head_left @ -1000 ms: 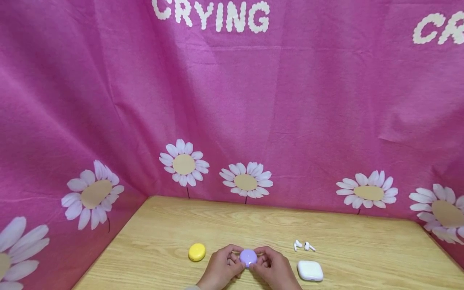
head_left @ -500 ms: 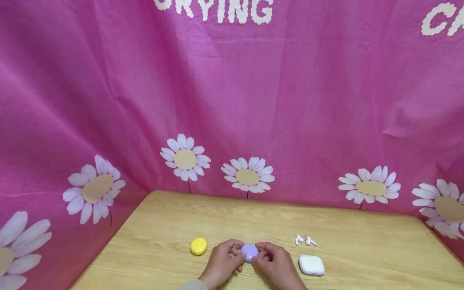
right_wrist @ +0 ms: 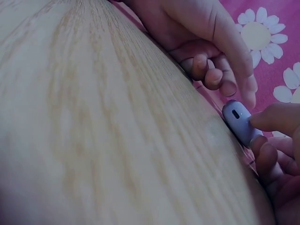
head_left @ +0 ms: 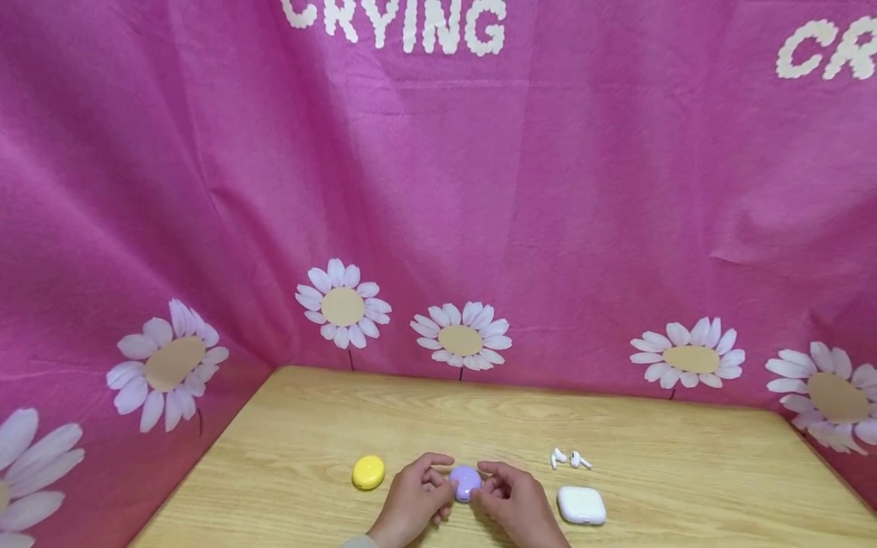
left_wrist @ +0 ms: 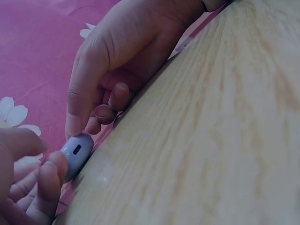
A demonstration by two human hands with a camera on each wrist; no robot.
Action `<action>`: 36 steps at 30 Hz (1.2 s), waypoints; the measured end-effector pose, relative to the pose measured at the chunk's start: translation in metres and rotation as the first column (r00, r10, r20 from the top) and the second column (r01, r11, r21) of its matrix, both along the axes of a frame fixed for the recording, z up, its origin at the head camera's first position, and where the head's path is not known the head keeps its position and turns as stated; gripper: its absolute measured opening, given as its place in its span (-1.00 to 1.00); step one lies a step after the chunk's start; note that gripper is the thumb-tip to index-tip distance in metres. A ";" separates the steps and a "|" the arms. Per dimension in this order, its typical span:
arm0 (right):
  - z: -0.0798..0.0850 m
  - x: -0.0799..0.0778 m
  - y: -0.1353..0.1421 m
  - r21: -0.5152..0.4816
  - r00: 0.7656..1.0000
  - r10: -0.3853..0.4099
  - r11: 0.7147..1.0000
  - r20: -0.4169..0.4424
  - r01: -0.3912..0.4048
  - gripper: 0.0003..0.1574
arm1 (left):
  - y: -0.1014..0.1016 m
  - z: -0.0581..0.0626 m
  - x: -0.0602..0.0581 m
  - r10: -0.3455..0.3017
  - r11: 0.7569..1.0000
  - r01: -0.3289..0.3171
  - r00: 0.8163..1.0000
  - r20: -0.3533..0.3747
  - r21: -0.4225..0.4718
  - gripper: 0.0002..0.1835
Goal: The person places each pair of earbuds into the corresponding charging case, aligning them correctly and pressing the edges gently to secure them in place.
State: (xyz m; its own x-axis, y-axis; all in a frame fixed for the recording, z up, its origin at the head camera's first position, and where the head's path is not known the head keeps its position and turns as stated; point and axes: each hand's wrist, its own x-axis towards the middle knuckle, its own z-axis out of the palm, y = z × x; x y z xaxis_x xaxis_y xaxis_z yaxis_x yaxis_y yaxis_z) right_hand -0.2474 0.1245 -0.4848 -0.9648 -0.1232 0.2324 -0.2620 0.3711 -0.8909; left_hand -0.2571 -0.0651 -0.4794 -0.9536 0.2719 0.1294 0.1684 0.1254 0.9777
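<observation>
A glossy purple, round earbud case [head_left: 465, 483] stands on the wooden table between my two hands, its small port slot facing me. My left hand [head_left: 413, 496] holds its left side, thumb against the front and index finger lifted a little off the rim. From the right, my right hand [head_left: 517, 498] holds it with the thumb on its front, the index finger just beyond the edge. Both wrist views show the purple case [left_wrist: 78, 152] low at the tabletop with fingertips around it. The case's far side is hidden.
To the left lies a yellow round case [head_left: 368, 473]. On the right are two white earbuds [head_left: 579, 460] and, nearer, a white earbud case [head_left: 582, 505]. A pink curtain [head_left: 575, 190] with daisies borders the table [head_left: 329, 411] at the back and sides.
The purple case has tipped slightly, so its port slot now shows at the front. Both index fingers have loosened from its rim. The head view has shifted a little; the other items stay put.
</observation>
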 end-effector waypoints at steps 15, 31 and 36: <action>0.010 0.005 0.003 -0.210 0.994 0.030 0.978 0.106 -0.007 -0.47 | 0.001 0.005 0.003 -0.059 0.984 0.057 0.998 0.008 0.170 -0.63; 0.064 0.010 0.061 -0.034 0.963 0.235 0.972 0.132 -0.233 -0.61 | 0.071 0.020 0.014 -0.288 0.932 0.277 0.957 0.014 0.234 -0.76; 0.074 0.017 0.093 0.038 0.960 0.222 0.972 0.168 -0.231 -0.61 | 0.101 0.022 0.018 -0.332 0.923 0.318 0.943 0.031 0.216 -0.76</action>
